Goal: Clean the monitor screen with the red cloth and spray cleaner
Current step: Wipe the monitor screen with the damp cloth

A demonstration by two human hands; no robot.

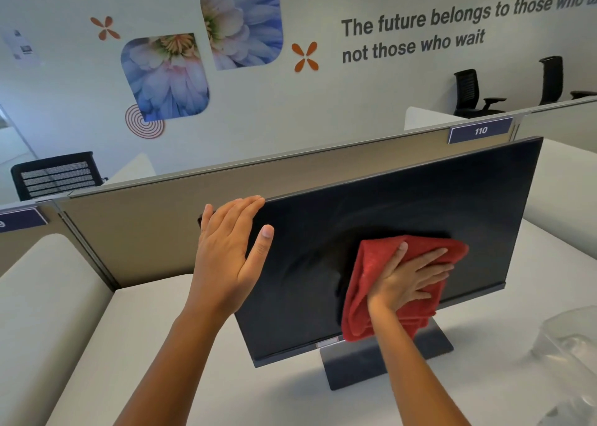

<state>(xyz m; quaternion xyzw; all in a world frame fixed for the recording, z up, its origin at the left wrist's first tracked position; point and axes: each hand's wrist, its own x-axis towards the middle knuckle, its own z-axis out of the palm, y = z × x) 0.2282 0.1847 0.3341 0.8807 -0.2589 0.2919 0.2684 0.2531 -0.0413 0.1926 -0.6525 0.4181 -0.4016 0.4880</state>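
- My left hand point(231, 251) lies flat on the upper left corner of the black flat monitor screen point(403, 206). The fingers are straight along the top edge and the thumb is spread on the front. It grips nothing; I judge it is there so that the monitor does not tip or turn while I rub.
- My right hand point(410, 280) presses the folded red terry cloth point(365, 283) against the lower middle of the screen. The fingers are spread and straight, so the palm gives wide pressure and nothing is pinched.
- The cloth hangs a little below the screen's bottom edge, over the dark grey flat stand point(355, 364), which rests on the white desk point(290, 403).
- I count one monitor, one cloth and one stand.
- At the right edge there is one clear, blurred plastic thing point(568, 345). Perhaps it is the spray cleaner, but I cannot tell.
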